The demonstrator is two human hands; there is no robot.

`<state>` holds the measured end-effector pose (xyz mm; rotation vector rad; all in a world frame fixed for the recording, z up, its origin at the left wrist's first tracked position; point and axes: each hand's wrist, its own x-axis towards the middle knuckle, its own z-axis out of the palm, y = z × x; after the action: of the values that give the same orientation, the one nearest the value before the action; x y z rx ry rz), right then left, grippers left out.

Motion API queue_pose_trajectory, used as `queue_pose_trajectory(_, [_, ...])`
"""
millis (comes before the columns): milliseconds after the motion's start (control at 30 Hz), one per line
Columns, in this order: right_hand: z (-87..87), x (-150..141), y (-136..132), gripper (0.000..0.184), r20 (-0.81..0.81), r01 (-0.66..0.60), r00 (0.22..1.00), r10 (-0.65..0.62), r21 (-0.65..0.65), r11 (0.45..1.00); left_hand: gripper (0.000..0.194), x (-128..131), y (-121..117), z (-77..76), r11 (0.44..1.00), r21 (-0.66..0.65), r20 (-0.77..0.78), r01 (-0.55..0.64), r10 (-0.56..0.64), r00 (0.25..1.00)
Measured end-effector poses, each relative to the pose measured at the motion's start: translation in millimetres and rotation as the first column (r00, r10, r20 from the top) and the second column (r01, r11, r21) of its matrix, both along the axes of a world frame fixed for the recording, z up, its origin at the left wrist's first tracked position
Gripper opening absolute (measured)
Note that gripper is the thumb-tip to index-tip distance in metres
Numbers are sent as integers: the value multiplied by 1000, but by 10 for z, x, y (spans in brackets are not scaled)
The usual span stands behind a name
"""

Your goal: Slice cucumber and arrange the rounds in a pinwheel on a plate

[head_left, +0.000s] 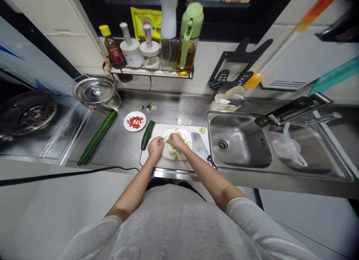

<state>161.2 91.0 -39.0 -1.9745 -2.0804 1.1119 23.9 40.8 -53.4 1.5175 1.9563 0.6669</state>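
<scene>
Both my hands meet over the left edge of a white plate (183,134) that lies on a pale cutting board (165,163). My left hand (155,146) and my right hand (175,140) are curled, and their fingertips pinch a pale green cucumber slice (166,140) between them. Several more cucumber slices (175,153) lie spread on the plate. A half cucumber (147,134) rests along the board's left edge. A cleaver (201,146) lies on the board's right side, its handle toward me.
A whole cucumber (97,137) lies on the steel counter at the left, near a lidded pot (95,91). A small dish of red chopped chilli (135,121) sits behind the board. The sink (238,144) is to the right. Bottles stand on a rack (151,71) at the back.
</scene>
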Motion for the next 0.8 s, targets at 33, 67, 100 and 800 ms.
queue_pose_trajectory(33, [3,-3,1,7,8,0,1000,0,-4,1000,21,2,2,-2,1000,-1,-4,3,-3,1000])
queue_pose_trajectory(67, [6,-7,2,7,16,-1,1000,1,-8,1000,21,4,4,-3,1000,-3,-11,3,-3,1000])
queue_pose_trajectory(100, [8,-11,4,7,25,-1,1000,2,-11,1000,21,6,6,-4,1000,-5,-21,0,0,1000])
queue_pose_trajectory(800, [180,16,-136,19,262,-43,963,60,-69,997,13,43,24,-24,1000,0,-193,4,-4,981])
